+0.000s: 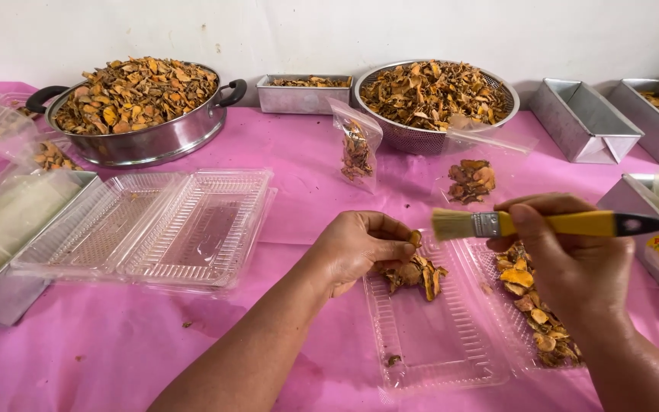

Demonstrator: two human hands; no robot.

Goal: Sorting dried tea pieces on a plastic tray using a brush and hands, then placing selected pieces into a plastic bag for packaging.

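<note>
White wall behind, pink sheet (284, 152) over the table. Left hand (356, 248) is curled over a small heap of dried orange-brown slices (417, 273), fingers pinching or gathering them inside the near half of an open clear clamshell tray (429, 343); exact grip is hard to read, as the thumb hides the contact. Right hand (566, 255) is clenched around the yellow handle of a flat paintbrush (528, 223), bristles pointing left just above the tray. More slices lie in the tray's other half under the right hand.

The slices look light, dry and brittle, likely to crumble if squeezed; best taken with a loose fingertip pinch or scooped. The tray is thin, flexible plastic and would buckle if gripped mid-wall; hold it by a rim corner.

Around: two empty clamshells (154, 225) to the left, a steel pot (143, 141) and a colander (413, 137) heaped with slices at the back, two small filled plastic bags (358, 149) between them, metal loaf tins (585, 122) to the right.
</note>
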